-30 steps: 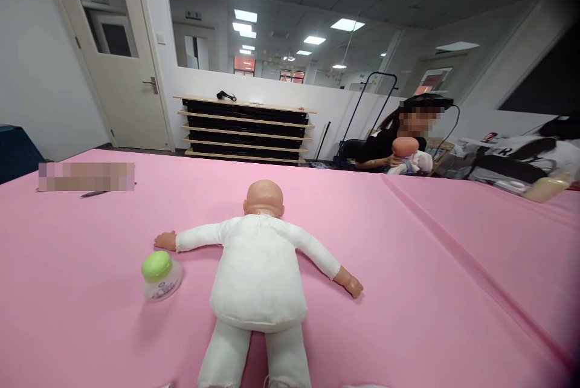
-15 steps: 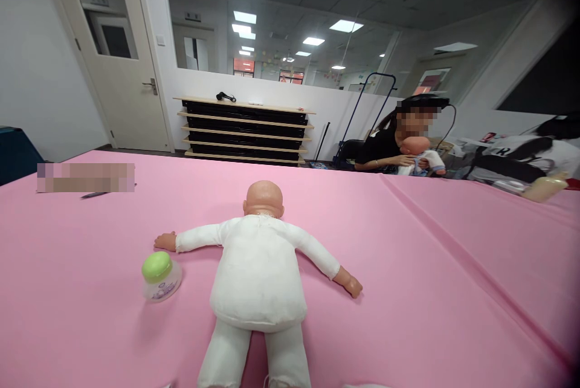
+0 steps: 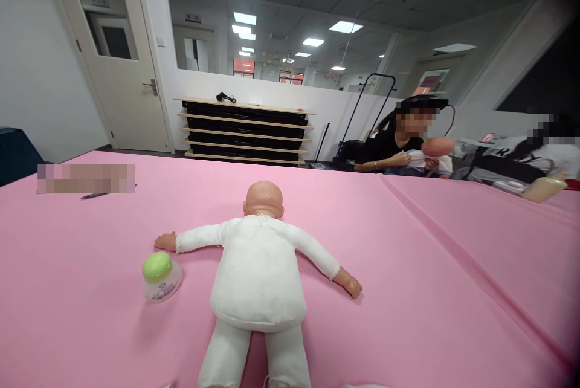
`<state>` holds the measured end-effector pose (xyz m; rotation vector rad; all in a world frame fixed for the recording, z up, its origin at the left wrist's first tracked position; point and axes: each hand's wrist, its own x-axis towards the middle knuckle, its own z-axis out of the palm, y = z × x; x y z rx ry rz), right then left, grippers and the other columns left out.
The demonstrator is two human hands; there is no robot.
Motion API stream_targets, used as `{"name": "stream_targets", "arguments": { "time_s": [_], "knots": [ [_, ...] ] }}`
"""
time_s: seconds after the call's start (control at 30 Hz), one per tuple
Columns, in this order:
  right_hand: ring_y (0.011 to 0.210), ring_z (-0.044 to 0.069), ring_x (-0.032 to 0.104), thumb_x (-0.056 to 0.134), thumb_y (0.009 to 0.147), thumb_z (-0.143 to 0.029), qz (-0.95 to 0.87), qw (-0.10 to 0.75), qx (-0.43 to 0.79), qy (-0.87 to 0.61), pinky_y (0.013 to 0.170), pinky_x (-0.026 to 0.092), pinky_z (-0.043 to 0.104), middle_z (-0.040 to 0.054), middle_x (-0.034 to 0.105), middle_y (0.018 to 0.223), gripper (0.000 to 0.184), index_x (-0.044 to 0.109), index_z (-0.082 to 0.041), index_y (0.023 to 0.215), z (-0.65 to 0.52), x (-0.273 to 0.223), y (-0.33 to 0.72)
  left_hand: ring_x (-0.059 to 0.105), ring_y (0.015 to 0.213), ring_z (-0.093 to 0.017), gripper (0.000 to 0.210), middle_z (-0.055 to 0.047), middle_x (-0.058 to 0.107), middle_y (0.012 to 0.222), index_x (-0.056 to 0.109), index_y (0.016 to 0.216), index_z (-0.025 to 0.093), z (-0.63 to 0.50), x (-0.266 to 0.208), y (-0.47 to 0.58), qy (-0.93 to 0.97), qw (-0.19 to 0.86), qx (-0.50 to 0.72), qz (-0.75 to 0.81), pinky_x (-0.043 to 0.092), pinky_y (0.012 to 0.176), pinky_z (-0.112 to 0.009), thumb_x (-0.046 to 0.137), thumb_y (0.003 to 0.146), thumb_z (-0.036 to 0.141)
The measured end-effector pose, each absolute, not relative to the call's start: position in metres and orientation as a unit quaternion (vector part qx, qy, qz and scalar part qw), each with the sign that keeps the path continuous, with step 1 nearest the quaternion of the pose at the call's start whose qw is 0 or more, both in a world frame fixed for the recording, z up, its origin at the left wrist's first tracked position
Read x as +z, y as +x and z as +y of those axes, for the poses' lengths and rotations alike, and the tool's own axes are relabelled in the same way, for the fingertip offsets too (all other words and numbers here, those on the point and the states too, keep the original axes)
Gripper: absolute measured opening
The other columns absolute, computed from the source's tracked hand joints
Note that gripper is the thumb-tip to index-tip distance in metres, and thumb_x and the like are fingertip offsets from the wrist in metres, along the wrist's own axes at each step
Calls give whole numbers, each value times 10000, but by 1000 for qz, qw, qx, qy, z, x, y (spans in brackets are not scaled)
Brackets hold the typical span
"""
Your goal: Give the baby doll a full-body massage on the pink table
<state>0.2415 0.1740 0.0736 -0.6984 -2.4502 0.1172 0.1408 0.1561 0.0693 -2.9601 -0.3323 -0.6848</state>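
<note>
Neither my left hand nor my right hand shows in the head view. In front of me a baby doll (image 3: 259,273) with a white cloth body lies face down, arms stretched out to both sides. Its bald head points away from me, and the ends of its legs are cut off by the lower edge. Left of the doll, below its outstretched left-side hand, stands a clear jar with a green lid (image 3: 157,267). Small white bits of something I cannot make out poke in at the bottom edge.
A pink cloth (image 3: 399,315) covers the table, with a long crease on the right. A blurred-out patch (image 3: 86,178) and a dark thin object lie far left. Behind the table, a person (image 3: 385,146) handles another doll (image 3: 437,146). A pale bottle (image 3: 544,188) lies at the right edge.
The person across the table has tilted and shifted their doll to the right. At the far right a dark, pixelated shape has changed. The doll and jar before me stay put.
</note>
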Motion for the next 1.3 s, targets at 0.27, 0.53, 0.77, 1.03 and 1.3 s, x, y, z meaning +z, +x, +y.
{"name": "stream_targets", "arguments": {
  "time_s": [0.27,0.53,0.77,1.03,1.3],
  "knots": [
    [651,132,653,447,762,-544,-915,284,43,-284,476,481,171,-29,576,679,338,645,-281,838,183,70,233,549,1087,-262,599,-3,454,1303,456,1221,232,153,74,144,-968,33,-226,-99,558,793,-396,225,834,625],
    [704,144,657,435,758,-563,-910,285,36,-300,504,488,186,-25,582,698,356,650,-287,822,185,73,226,543,1094,-272,580,-13,465,1292,470,1206,228,153,79,137,-968,25,-227,-105,560,787,-416,250,834,616],
    [712,153,658,442,754,-572,-907,292,29,-303,499,495,193,-19,583,708,361,650,-293,851,179,83,222,573,1053,-240,573,-2,462,1297,476,1201,238,151,85,131,-971,21,-213,-103,565,763,-391,201,850,598],
    [677,140,654,449,752,-564,-913,291,22,-286,487,484,180,-29,569,689,350,653,-284,808,167,92,227,558,1079,-237,629,18,455,1306,406,1270,252,143,91,137,-966,20,-238,-101,551,801,-356,214,823,651],
    [722,139,652,398,778,-559,-932,273,26,-239,515,491,196,-32,574,771,368,655,-318,883,120,83,234,514,1133,-275,688,-4,428,1329,411,1263,220,131,92,136,-959,25,-254,-125,525,863,-395,244,789,691]
  ]
}}
